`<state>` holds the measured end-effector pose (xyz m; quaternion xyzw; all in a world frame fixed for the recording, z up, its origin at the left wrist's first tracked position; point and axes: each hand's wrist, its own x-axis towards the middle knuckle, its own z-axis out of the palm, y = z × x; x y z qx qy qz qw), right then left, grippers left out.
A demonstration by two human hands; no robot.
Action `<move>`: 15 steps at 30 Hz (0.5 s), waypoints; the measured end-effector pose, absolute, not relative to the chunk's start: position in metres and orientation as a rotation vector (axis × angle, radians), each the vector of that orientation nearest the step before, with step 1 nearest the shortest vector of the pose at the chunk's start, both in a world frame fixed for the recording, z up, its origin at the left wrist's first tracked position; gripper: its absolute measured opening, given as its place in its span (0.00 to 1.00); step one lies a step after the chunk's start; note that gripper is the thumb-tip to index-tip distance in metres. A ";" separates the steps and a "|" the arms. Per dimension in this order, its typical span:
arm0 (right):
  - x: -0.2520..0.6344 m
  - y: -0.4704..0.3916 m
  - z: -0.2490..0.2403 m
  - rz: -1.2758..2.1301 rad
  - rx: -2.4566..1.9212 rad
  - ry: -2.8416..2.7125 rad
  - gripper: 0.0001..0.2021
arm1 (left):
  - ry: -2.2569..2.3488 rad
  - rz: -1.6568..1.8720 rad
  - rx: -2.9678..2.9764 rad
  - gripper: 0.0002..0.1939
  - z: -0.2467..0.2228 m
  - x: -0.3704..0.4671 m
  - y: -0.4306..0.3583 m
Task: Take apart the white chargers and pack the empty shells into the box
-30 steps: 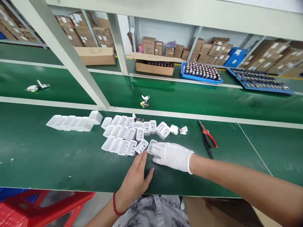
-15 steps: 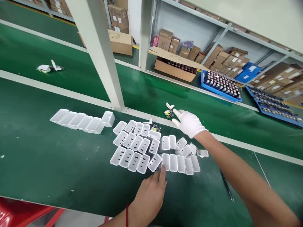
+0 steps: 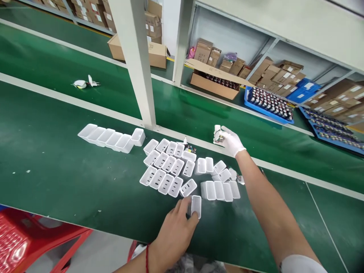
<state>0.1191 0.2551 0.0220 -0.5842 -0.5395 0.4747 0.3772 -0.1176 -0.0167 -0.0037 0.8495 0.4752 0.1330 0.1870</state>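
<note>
Near the front of the green bench, my bare left hand (image 3: pixel 176 224) grips a small white open plastic case (image 3: pixel 196 206) between thumb and fingers. Farther off, my right hand (image 3: pixel 231 141), in a white glove, is closed on a small circuit board with a white plug piece (image 3: pixel 217 133); the fingers partly cover it. Between the hands stand rows of white cases (image 3: pixel 167 164), several with dark slots in their bottoms. To their right is a row of plain cases (image 3: pixel 219 190). Another circuit board (image 3: pixel 190 149) lies behind the rows.
A line of white cases (image 3: pixel 105 137) stands to the left, beside a metal post (image 3: pixel 135 68). Beyond are a white plug part (image 3: pixel 91 81), an open carton (image 3: pixel 213 85) and blue trays (image 3: pixel 267 112) of parts. A red stool (image 3: pixel 36 242) is at lower left.
My left hand has drawn one case out of the right-hand row towards me. My right hand has picked up the circuit board and plug piece from the bench. The view has shifted slightly.
</note>
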 end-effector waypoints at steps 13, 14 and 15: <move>0.134 0.019 0.058 1.160 -1.187 -1.281 0.45 | 1.156 0.753 1.809 0.30 -0.018 -0.117 -0.018; 0.132 0.011 0.060 1.143 -1.187 -1.260 0.46 | 1.131 0.800 1.788 0.28 -0.007 -0.116 -0.015; 0.129 0.004 0.062 1.126 -1.177 -1.237 0.48 | 1.097 0.859 1.790 0.27 0.004 -0.114 -0.010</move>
